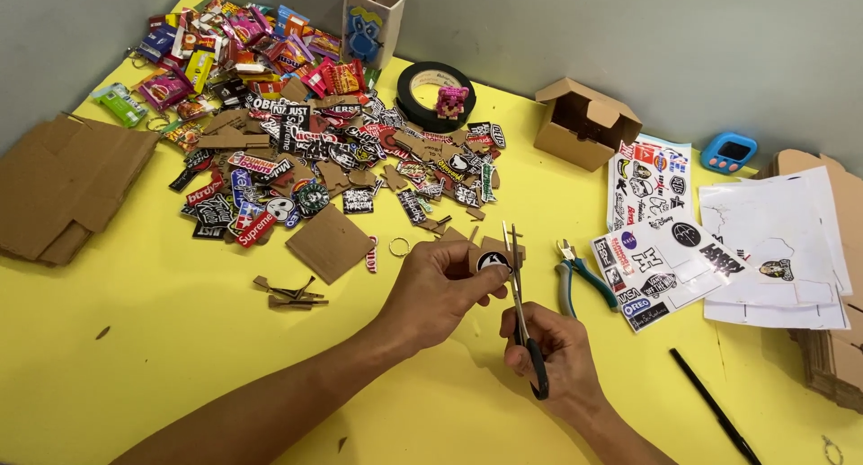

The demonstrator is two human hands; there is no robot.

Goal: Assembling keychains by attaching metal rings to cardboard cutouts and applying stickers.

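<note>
1. Your left hand (440,290) has its fingers (467,269) closed on a small cardboard piece with a round black-and-white sticker (493,258), held just above the yellow counter (135,357), near the middle of the view.
2. Your right hand (557,357) has its fingers curled through the black handles of the scissors (520,308), gripping them; the blades point up and away from you and meet the right edge of the cardboard piece.
3. Just right of the scissors, a pair of teal-handled pliers (575,272) lies on the counter, and beside it a spread of sticker sheets (665,249).
4. A black pen (715,416) lies at an angle near your right forearm.
5. Left of your left hand, a square of brown cardboard (330,243) sits flat, with thin cardboard offcuts (289,292) near it and a small metal ring (399,246) just beyond your knuckles.
6. Farther back, a heap of cut stickers on cardboard (342,159) spreads out, with a roll of black tape (431,92) and a small open cardboard box (584,122) by the wall.
</note>
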